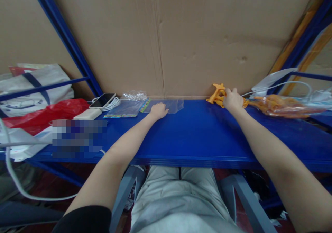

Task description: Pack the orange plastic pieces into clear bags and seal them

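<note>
Head view showed the right hand (233, 100) on the orange toys (217, 95), a pile running side to side by the cardboard (197, 46); whether it pinched one, I couldn't tell. The left hand (158, 110), much farther from them, lay flat on a clear bag (177, 106).

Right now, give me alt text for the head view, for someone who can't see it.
A person's left hand lies on a clear bag and the right hand touches loose orange pieces on a blue table. A second clear bag and a phone lie to the left, a bag of orange pieces to the right, with cardboard behind.
</note>
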